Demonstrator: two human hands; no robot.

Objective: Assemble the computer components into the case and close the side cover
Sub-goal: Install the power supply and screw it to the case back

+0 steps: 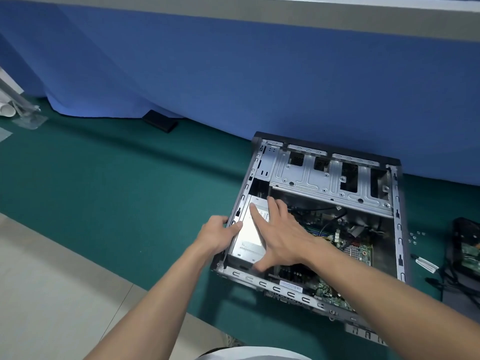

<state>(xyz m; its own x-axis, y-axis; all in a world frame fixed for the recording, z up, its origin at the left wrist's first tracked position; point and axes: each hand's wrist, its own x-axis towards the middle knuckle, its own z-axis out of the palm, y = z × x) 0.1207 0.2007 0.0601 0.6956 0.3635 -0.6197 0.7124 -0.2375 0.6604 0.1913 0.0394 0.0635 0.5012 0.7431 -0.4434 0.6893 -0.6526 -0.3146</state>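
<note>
Blue cloth [233,74] backs a green mat [117,190] where the open case [397,229] lies on its side, with the silver power supply [249,245] in its near-left corner. The left hand [218,235] grips the case wall to steady it. The right hand [283,235] lies spread flat on the supply. Best to press evenly, square to the walls.
</note>
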